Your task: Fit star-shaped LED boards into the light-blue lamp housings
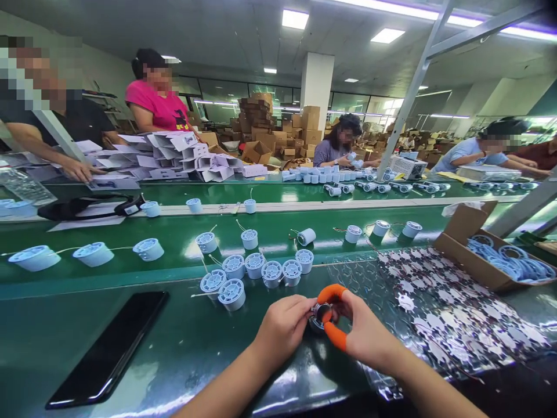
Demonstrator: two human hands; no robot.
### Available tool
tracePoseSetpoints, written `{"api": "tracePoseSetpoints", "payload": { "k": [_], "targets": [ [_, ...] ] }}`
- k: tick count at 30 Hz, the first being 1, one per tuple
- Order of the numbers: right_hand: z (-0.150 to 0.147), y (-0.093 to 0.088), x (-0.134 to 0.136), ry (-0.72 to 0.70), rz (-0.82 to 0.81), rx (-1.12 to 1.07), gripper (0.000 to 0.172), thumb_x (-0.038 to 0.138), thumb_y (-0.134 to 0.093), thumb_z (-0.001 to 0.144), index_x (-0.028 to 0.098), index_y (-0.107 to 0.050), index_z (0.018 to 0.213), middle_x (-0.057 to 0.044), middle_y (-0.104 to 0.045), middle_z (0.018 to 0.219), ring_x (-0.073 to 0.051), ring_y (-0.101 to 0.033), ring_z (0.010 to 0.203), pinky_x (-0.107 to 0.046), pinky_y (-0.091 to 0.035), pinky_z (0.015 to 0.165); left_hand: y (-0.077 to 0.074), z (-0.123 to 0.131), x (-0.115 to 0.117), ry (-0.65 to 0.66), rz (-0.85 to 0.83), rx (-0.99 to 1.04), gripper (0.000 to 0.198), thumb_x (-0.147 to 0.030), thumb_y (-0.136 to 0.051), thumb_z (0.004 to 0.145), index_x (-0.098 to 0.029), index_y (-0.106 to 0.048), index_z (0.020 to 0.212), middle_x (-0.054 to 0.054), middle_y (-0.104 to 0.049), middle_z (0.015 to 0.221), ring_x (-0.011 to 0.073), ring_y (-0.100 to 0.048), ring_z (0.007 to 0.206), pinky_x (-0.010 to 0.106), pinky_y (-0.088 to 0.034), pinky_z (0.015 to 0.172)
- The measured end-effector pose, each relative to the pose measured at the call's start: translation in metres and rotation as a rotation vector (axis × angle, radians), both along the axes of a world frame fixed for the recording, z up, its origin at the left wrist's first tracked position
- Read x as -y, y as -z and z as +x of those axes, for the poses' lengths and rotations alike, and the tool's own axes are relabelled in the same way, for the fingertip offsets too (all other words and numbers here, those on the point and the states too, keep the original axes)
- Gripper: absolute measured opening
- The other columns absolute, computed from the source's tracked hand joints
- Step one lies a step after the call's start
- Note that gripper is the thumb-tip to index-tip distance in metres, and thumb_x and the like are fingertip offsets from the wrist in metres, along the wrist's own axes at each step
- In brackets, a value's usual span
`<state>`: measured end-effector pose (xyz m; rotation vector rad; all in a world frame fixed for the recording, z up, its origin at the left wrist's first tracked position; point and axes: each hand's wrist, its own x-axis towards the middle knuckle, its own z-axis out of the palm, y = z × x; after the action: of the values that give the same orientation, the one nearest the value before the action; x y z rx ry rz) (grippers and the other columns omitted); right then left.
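Note:
My left hand [281,325] is closed, its thumb and forefinger pinching the edge of a small round part [321,316] with a dark centre and a shiny rim. Orange finger cots [335,337] cover the thumb and forefinger of my right hand [369,337], which curls round the same part from the other side. Fingers hide much of this piece, so its exact kind is unclear. Just beyond my hands stands a cluster of light-blue round plastic housings [272,273] with spoked tops, some trailing thin wires.
A black phone [108,348] lies at left. White star-shaped pieces with wires [435,302] cover a plastic sheet on the right, near a cardboard box [470,255] of blue rings [513,258]. More housings sit on the green belt [113,223]. Several co-workers sit or stand beyond.

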<state>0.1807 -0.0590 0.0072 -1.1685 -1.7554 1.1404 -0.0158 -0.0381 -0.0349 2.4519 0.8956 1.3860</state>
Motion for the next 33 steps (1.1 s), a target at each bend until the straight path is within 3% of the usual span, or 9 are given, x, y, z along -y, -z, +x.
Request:
{"api": "tracePoseSetpoints", "payload": {
  "k": [7, 11, 15, 19, 22, 25, 33],
  "targets": [
    [0.003, -0.002, 0.001, 0.049, 0.302, 0.206, 0.031, 0.016, -0.062, 0.082, 0.027, -0.068, 0.110, -0.005, -0.065, 0.106, -0.018, -0.062, 0.087, -0.033, -0.053, 0.079, -0.007, -0.002, -0.002, -0.010, -0.107, -0.006, 0.034, -0.010, -0.044, 0.096, -0.019, -0.072, 0.114, 0.008, -0.074, 0.088, 0.0169, -0.069, 0.077, 0.028, -0.057, 0.069],
    [0.019, -0.009, -0.004, 0.017, 0.297, 0.348, 0.032, 0.018, -0.065, 0.081, 0.029, -0.071, 0.110, -0.004, -0.068, 0.099, -0.018, -0.063, 0.081, -0.033, -0.054, 0.075, -0.012, -0.001, -0.002, -0.025, -0.163, -0.041, 0.033, -0.014, -0.044, 0.097, -0.019, -0.072, 0.115, 0.010, -0.073, 0.092, 0.0197, -0.067, 0.083, 0.034, -0.056, 0.075],
    [0.029, -0.012, -0.007, 0.004, 0.256, 0.475, 0.025, 0.020, -0.067, 0.080, 0.030, -0.076, 0.100, -0.003, -0.072, 0.101, -0.021, -0.066, 0.089, -0.035, -0.055, 0.079, -0.010, 0.001, -0.001, -0.077, -0.340, -0.057, 0.027, -0.020, -0.048, 0.096, -0.019, -0.072, 0.109, 0.009, -0.074, 0.094, 0.0208, -0.067, 0.084, 0.036, -0.054, 0.081],
    [0.023, -0.007, -0.009, 0.057, 0.232, 0.606, 0.025, 0.019, -0.068, 0.078, 0.030, -0.079, 0.099, -0.005, -0.073, 0.103, -0.024, -0.066, 0.094, -0.038, -0.055, 0.082, -0.006, 0.006, -0.004, -0.147, -0.650, -0.062, 0.029, -0.025, -0.054, 0.090, -0.018, -0.074, 0.109, 0.005, -0.072, 0.078, 0.0178, -0.062, 0.066, 0.028, -0.048, 0.063],
    [0.016, -0.004, -0.009, 0.053, 0.228, 0.615, 0.026, 0.019, -0.068, 0.079, 0.030, -0.079, 0.100, -0.005, -0.074, 0.105, -0.024, -0.067, 0.097, -0.038, -0.055, 0.084, -0.003, 0.009, -0.006, -0.044, -0.782, -0.057, 0.037, -0.020, -0.049, 0.087, -0.019, -0.076, 0.113, 0.001, -0.069, 0.073, 0.0142, -0.055, 0.059, 0.024, -0.039, 0.056],
    [0.012, -0.002, -0.008, 0.061, 0.228, 0.607, 0.025, 0.017, -0.069, 0.078, 0.029, -0.080, 0.098, -0.006, -0.073, 0.108, -0.025, -0.067, 0.101, -0.039, -0.055, 0.088, -0.001, 0.011, -0.006, 0.044, -0.795, -0.079, 0.044, -0.015, -0.046, 0.085, -0.020, -0.075, 0.117, -0.002, -0.066, 0.069, 0.0123, -0.048, 0.057, 0.022, -0.034, 0.056],
    [0.015, 0.018, -0.011, 0.084, 0.226, 0.528, 0.018, 0.017, -0.073, 0.080, 0.026, -0.082, 0.092, -0.008, -0.074, 0.099, -0.025, -0.070, 0.094, -0.040, -0.057, 0.088, 0.000, 0.012, 0.001, 0.053, -0.735, -0.115, 0.041, -0.013, -0.044, 0.085, -0.019, -0.073, 0.114, -0.002, -0.057, 0.065, 0.0114, -0.042, 0.054, 0.022, -0.033, 0.057]
  ]
}}
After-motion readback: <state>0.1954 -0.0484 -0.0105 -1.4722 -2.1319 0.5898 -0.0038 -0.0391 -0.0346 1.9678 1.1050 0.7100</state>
